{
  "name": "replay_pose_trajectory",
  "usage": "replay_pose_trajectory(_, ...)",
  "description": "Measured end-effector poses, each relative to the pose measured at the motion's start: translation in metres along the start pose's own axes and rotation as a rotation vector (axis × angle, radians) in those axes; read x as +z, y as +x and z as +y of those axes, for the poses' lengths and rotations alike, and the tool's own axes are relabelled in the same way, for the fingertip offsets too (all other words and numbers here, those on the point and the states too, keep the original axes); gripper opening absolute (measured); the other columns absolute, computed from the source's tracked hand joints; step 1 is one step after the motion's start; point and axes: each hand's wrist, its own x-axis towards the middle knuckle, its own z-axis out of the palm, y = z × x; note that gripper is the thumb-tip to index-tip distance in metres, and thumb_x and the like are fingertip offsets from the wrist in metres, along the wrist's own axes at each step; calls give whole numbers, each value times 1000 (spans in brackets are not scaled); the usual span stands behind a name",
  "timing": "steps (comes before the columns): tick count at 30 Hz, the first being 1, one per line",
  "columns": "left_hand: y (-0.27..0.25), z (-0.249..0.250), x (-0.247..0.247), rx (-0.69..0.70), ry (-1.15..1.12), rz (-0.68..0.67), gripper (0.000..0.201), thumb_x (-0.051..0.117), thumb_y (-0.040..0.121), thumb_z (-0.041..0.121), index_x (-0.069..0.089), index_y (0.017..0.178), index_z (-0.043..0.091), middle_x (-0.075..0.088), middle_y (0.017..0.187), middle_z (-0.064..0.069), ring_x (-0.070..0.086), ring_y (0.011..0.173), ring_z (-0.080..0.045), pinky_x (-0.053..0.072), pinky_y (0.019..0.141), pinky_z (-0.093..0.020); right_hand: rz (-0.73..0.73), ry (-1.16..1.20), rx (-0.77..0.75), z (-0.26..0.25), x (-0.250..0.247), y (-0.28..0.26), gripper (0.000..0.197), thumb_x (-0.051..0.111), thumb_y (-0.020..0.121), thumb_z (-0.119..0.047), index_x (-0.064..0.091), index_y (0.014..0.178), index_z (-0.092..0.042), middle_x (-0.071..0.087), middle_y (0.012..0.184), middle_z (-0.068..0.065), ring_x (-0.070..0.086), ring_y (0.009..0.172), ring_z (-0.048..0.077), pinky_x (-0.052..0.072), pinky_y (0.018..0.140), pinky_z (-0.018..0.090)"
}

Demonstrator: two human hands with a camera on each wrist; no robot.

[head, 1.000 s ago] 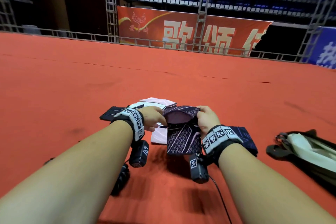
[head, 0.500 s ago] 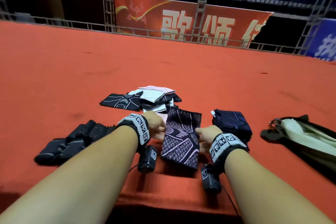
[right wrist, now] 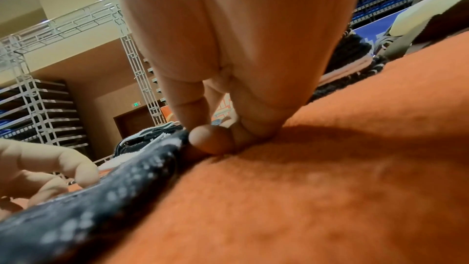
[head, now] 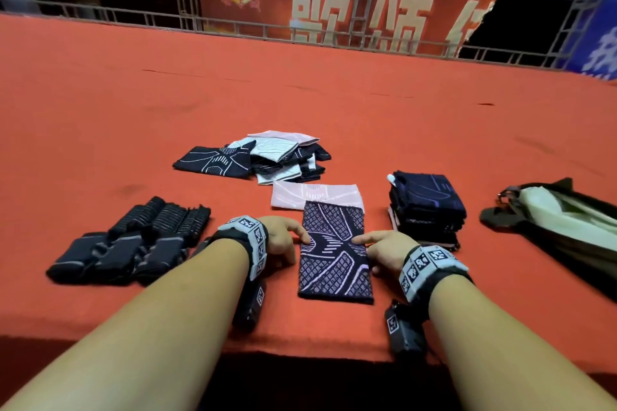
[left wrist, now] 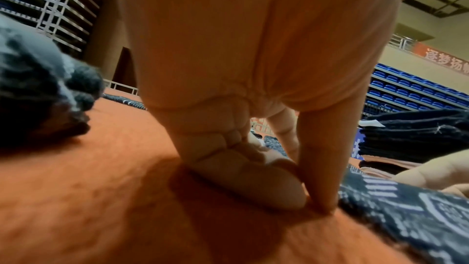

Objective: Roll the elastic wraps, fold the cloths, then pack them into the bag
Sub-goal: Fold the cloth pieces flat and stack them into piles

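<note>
A dark cloth with a pale lattice pattern (head: 334, 260) lies flat near the table's front edge, partly over a pink cloth (head: 300, 197). My left hand (head: 283, 240) is at its left edge, and in the left wrist view thumb and a curled finger (left wrist: 312, 204) meet there beside the cloth (left wrist: 406, 218). At the right edge my right hand (head: 380, 250) pinches the hem; the right wrist view shows its fingertips (right wrist: 203, 140) against the cloth (right wrist: 101, 198). Rolled black wraps (head: 127, 243) lie at the left. A stack of folded cloths (head: 427, 207) stands at the right.
A loose pile of unfolded cloths (head: 267, 157) lies behind the pink one. The dark bag (head: 561, 220) with a pale lining lies open at the far right. The red table's front edge (head: 300, 350) runs just below my wrists.
One second ago both hands held the patterned cloth up in the air. It now lies flat on the table, and my hands have come down to its two side edges.
</note>
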Motion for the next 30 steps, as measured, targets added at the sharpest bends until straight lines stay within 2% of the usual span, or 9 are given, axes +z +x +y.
replay_pose_trajectory(2,4,0,-1,-3,-18,-1,39,73,75,-11,76,89,26,71,90,-11,61,65,-25,56,63,-36,-20,-7,-9,1,-4,1,44,47,89,13,75,100,-19,74,96,16,57,64,24,47,45,26)
replay_pose_trajectory(5,9,1,2,24,-15,48,27,74,82,-6,75,92,19,69,83,-6,60,62,-21,53,50,-28,-50,-7,-13,1,-8,1,43,48,88,13,74,103,-17,72,86,14,53,55,21,45,44,26)
replay_pose_trajectory(8,13,-1,4,43,-19,102,17,77,84,2,75,92,16,68,83,-4,59,62,-17,50,46,-26,-81,-25,-49,1,-9,-1,40,51,87,11,72,100,-19,63,74,15,49,53,17,41,43,25)
replay_pose_trajectory(13,10,0,3,85,49,100,12,73,90,9,70,101,14,62,81,-1,56,60,-14,50,42,-24,-95,-54,-97,6,-10,2,38,59,88,9,72,107,-21,58,79,16,46,52,14,39,43,24)
replay_pose_trajectory(18,7,4,-1,119,274,2,36,72,90,8,50,108,31,60,86,-7,58,57,-20,56,49,-32,-102,-4,-121,9,-13,2,29,69,88,0,74,110,-17,60,67,7,47,50,12,38,43,23)
replay_pose_trajectory(21,3,8,-2,114,338,-25,44,70,93,13,51,119,44,65,96,-10,64,61,-21,60,56,-35,-126,12,-143,8,-13,0,23,72,89,-7,73,108,-18,58,67,6,46,51,12,37,42,22)
replay_pose_trajectory(24,0,10,0,108,313,-3,36,70,94,21,59,122,43,64,97,-6,64,64,-19,61,62,-35,-130,14,-152,8,-13,-1,19,65,94,-8,72,108,-19,55,63,4,45,50,12,37,40,21)
replay_pose_trajectory(27,-1,12,4,117,264,66,23,68,95,35,64,118,34,60,91,-1,62,60,-16,54,47,-26,-109,16,-112,8,-13,-1,33,51,96,4,71,113,-17,54,60,6,44,45,12,36,37,20)
replay_pose_trajectory(30,2,13,6,109,215,105,20,66,95,43,66,111,30,59,94,-4,61,64,-15,52,41,-25,-115,-33,-88,10,-15,0,52,44,87,12,73,114,-21,55,64,13,44,46,16,37,40,23)
